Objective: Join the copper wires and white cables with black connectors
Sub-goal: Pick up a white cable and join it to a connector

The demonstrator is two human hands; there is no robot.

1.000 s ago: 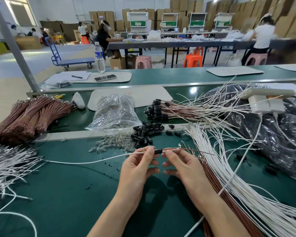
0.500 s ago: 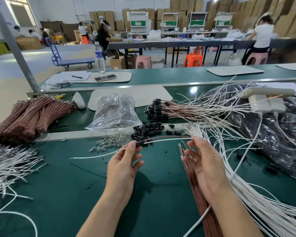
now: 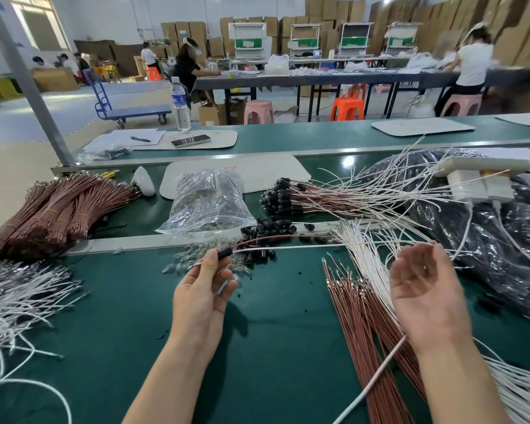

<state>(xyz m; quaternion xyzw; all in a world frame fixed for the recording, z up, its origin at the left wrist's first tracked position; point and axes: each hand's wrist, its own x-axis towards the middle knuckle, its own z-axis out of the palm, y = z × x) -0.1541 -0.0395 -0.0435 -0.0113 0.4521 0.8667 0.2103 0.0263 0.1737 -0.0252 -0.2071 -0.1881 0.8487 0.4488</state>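
My left hand (image 3: 201, 296) pinches a black connector (image 3: 225, 253) above the green mat. A white cable (image 3: 291, 248) and a copper wire (image 3: 276, 237) run rightward out of that connector. My right hand (image 3: 426, 292) is raised palm-up with loosely bent fingers, its fingertips at the far ends of the two wires. Loose black connectors (image 3: 265, 229) lie in a pile behind my left hand. A fan of copper wires (image 3: 364, 325) and white cables (image 3: 367, 258) lies under my right hand. Joined assemblies (image 3: 291, 197) lie further back.
Bundled copper wires (image 3: 55, 209) sit at the left, loose white cables (image 3: 16, 298) below them. A clear plastic bag (image 3: 207, 200) and small glass bulbs (image 3: 193, 258) lie near centre. A black plastic sheet (image 3: 487, 246) and a white power strip (image 3: 478, 175) fill the right. People work at tables behind.
The joined wires swung from pointing left to running rightward. My left hand lifted the connector toward the pile. My right hand let go, moved right and opened palm-up.
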